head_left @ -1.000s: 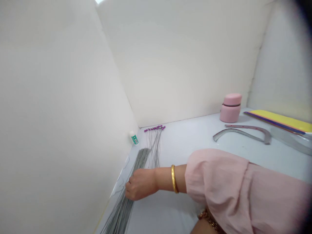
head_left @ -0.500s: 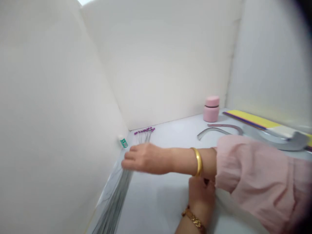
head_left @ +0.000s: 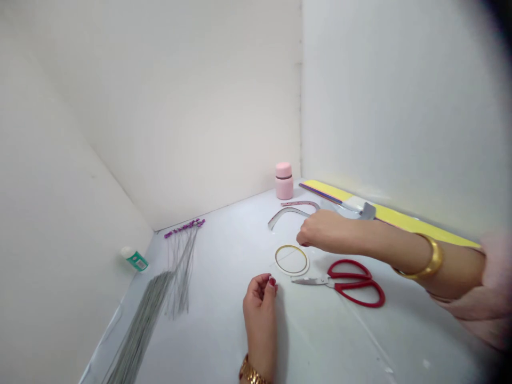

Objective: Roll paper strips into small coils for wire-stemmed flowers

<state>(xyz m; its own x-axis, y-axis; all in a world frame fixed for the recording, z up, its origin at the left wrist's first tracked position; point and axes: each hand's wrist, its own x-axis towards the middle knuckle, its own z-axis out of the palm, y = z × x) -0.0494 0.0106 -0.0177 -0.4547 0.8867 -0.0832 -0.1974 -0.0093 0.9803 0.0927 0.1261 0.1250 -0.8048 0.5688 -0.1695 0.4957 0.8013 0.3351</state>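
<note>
My left hand (head_left: pixel 261 301) is low in the middle of the table, thumb and fingers pinched together; a tiny white bit shows at the fingertips, too small to name. My right hand (head_left: pixel 323 231) hangs above the table to the right, its fingers closed and turned down, their tips mostly hidden. Between the hands lies a roll of narrow white tape (head_left: pixel 292 261), with a faint thin strand crossing it toward the right fingers. Red-handled scissors (head_left: pixel 340 282) rest just right of the roll, below my right forearm, blades pointing left.
On the left lie a bundle of grey-green wires (head_left: pixel 140 325) and thin stems with purple tips (head_left: pixel 184 228). A white-and-green bottle (head_left: pixel 135 260) lies by the left wall. A pink jar (head_left: pixel 284 182), curled measuring tape (head_left: pixel 288 212) and yellow sheets (head_left: pixel 408 221) are further back.
My right hand has moved from over the wires at the left to the right side, uncovering the left hand. The view has swung right, and the scissors and tape roll now show.
</note>
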